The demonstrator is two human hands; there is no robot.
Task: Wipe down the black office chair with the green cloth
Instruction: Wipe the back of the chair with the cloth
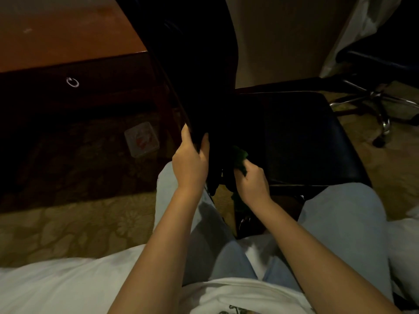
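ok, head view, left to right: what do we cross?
Drawer ring pull → white square item on floor → left hand gripping chair back → right hand holding green cloth → chair seat → other chair's chrome base.

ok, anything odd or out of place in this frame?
One thing: a small square packet lies on the carpet by the desk, looking dropped. Otherwise normal: left hand grips the chair back, right hand holds the green cloth.

A bedroom or hotel room: white bedding (49, 286), patterned carpet (68, 230), wooden desk (68, 39).
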